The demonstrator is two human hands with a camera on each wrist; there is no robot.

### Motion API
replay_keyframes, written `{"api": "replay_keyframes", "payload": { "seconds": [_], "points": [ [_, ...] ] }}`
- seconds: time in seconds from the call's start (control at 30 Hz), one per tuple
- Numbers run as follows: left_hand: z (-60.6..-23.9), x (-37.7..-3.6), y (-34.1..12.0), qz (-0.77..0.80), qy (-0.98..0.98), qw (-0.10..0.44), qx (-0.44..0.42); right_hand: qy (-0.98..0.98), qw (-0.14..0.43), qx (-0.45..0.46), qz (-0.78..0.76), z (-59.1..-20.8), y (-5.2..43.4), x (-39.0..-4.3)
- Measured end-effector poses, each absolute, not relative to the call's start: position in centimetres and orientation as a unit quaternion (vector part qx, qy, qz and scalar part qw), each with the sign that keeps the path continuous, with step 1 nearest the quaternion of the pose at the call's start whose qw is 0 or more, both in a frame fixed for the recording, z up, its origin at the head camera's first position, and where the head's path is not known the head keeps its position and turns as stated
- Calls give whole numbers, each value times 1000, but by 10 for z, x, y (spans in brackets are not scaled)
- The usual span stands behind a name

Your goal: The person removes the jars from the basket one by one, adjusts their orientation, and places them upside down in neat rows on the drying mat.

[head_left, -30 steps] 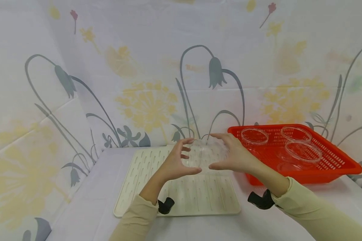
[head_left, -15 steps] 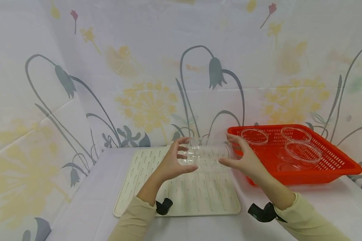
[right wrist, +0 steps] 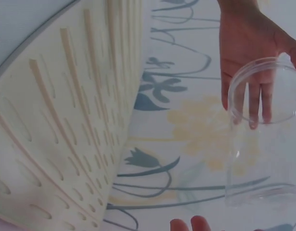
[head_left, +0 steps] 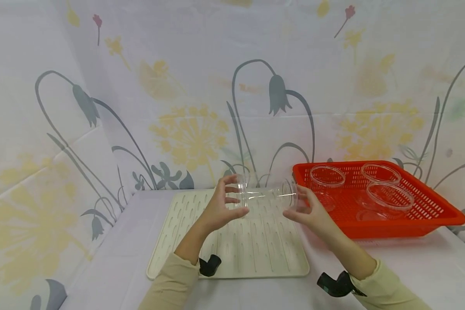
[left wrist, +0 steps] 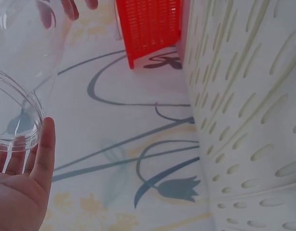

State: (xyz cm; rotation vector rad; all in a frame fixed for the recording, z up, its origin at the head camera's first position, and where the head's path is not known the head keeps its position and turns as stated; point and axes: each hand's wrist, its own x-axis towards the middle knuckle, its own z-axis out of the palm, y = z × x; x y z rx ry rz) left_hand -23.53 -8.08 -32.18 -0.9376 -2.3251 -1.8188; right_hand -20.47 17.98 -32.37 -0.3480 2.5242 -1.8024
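A: Surface and room?
B: White table point(head_left: 112, 275) wrapped in a floral sheet point(head_left: 186, 86) that also rises as backdrop behind and on the left. Cream ribbed mat point(head_left: 255, 249) lies flat mid-table.

A: Other stuff?
B: Orange basket point(head_left: 430, 215) just right of the mat, with clear round dishes point(head_left: 389, 196) inside, probably four, hard to count through the glare.

A: Hands?
B: Both hold one clear jar point(head_left: 265, 198) sideways in the air above the mat's far part. Left hand point(head_left: 221, 206) curls fingers round one end; right hand point(head_left: 311, 211) cups the other end, grip wrapped on it.

A: Anything blocking?
B: Nothing between jar and mat. Black wrist mounts point(head_left: 335, 284) sit low by the sleeves.
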Motion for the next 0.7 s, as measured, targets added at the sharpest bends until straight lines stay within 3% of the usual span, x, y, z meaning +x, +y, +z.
{"api": "replay_keyframes", "payload": {
  "seconds": [0.3, 0.7],
  "points": [
    [-326, -240, -79, -611, -725, 24, -317, 792, 30, -105, -601, -329, 180, -206],
    [-330, -239, -80, -624, -720, -2, -304, 798, -4, -125, -590, -318, 180, -208]
  ]
}}
